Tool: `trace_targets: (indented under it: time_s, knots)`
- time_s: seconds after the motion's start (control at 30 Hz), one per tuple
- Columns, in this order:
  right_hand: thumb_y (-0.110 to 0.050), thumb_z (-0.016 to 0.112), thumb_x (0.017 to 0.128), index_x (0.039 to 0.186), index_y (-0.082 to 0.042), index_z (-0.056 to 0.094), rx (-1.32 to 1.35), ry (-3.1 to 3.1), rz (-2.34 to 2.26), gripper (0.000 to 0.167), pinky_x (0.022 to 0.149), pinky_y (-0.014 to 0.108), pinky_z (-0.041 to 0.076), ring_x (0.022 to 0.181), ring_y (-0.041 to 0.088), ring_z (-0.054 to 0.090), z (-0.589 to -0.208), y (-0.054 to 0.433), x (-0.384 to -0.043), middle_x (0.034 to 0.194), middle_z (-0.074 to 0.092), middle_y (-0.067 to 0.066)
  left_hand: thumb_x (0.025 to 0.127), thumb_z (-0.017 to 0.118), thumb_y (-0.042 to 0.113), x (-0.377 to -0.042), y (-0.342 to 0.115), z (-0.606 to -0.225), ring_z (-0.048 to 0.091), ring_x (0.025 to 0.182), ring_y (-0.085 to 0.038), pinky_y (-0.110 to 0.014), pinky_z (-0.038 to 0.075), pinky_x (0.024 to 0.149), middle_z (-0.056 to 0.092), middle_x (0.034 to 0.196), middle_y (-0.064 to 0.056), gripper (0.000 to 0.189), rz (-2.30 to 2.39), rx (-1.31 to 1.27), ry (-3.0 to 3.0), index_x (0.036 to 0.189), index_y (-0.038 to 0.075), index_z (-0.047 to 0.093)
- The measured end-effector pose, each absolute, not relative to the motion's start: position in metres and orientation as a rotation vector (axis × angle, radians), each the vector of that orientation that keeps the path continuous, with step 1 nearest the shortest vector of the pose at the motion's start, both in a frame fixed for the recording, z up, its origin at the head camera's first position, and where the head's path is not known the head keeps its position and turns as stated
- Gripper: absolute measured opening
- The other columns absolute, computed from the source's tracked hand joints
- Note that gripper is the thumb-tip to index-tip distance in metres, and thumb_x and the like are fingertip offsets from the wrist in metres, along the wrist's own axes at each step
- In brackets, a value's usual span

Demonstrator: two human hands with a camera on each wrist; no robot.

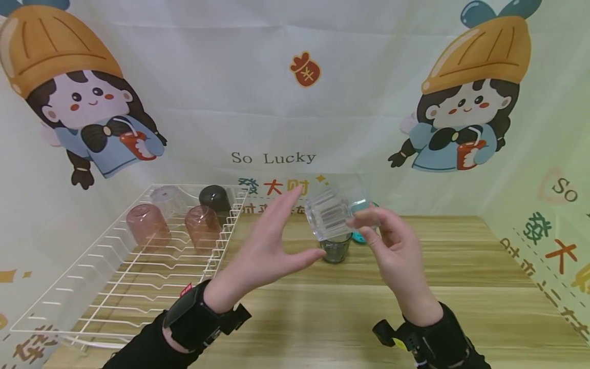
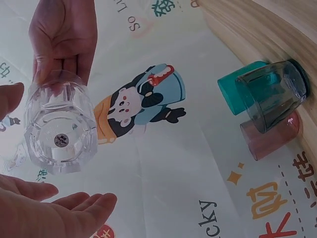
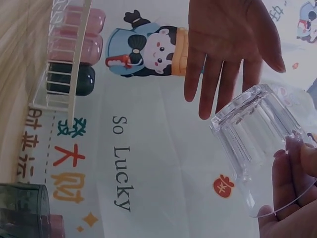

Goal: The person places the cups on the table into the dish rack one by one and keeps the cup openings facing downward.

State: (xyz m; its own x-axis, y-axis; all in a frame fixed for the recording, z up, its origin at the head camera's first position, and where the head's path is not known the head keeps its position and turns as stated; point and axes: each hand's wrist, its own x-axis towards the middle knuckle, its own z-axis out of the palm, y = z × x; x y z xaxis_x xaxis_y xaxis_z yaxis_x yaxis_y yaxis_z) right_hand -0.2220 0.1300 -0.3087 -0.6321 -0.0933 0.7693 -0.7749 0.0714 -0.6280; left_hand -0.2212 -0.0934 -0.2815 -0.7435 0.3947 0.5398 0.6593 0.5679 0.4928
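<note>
My right hand (image 1: 397,252) pinches a clear, ribbed glass (image 1: 328,214) near its rim, in the air above the table. The glass is tilted, its thick base turned toward my left hand (image 1: 265,243). That hand holds nothing; its fingers are extended and the thumb spread, just off the base. A round sticker (image 2: 61,140) shows on the base in the left wrist view. Behind and below the held glass, a dark grey glass (image 1: 336,250) stands on the table. Beside it are a teal cup (image 2: 229,93) and a pink cup (image 2: 271,141).
On the left stands a white wire rack (image 1: 115,294). Upside down at its far end are two pink cups (image 1: 146,226), a black cup (image 1: 214,199) and a clear cup (image 1: 167,199). A printed cloth (image 1: 359,118) hangs behind the wooden table (image 1: 461,287).
</note>
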Motion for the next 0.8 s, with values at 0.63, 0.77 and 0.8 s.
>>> trace_targets:
  time_s: [0.63, 0.77, 0.8]
  knots:
    - [0.006, 0.052, 0.091, 0.105, 0.005, 0.060, 0.877, -1.757, 1.796, 0.016, 0.085, 0.021, 0.052, 0.092, 0.009, 0.065, -0.325, 0.119, -0.219, 0.098, 0.069, -0.007, 0.072, 0.082, 0.019, -0.221, -0.083, -0.290, 0.047, 0.122, -0.017, -0.022, 0.051, 0.090, 0.043, 0.139, -0.005, 0.092, -1.330, -0.951, -2.269, 0.147, 0.015, 0.030]
    - [0.003, 0.052, 0.093, 0.106, 0.006, 0.059, 0.865, -1.779, 1.818, 0.015, 0.086, 0.021, 0.052, 0.094, 0.009, 0.065, -0.328, 0.117, -0.219, 0.099, 0.068, -0.007, 0.072, 0.082, 0.016, -0.220, -0.082, -0.292, 0.051, 0.116, -0.019, -0.021, 0.054, 0.084, 0.046, 0.136, -0.005, 0.085, -1.362, -0.938, -2.256, 0.143, 0.013, 0.035]
    - [0.003, 0.051, 0.093, 0.106, 0.006, 0.059, 0.860, -1.786, 1.824, 0.015, 0.086, 0.022, 0.052, 0.094, 0.009, 0.065, -0.329, 0.116, -0.218, 0.100, 0.067, -0.007, 0.072, 0.082, 0.015, -0.220, -0.082, -0.293, 0.051, 0.115, -0.019, -0.021, 0.054, 0.082, 0.047, 0.134, -0.005, 0.084, -1.370, -0.932, -2.252, 0.142, 0.013, 0.037]
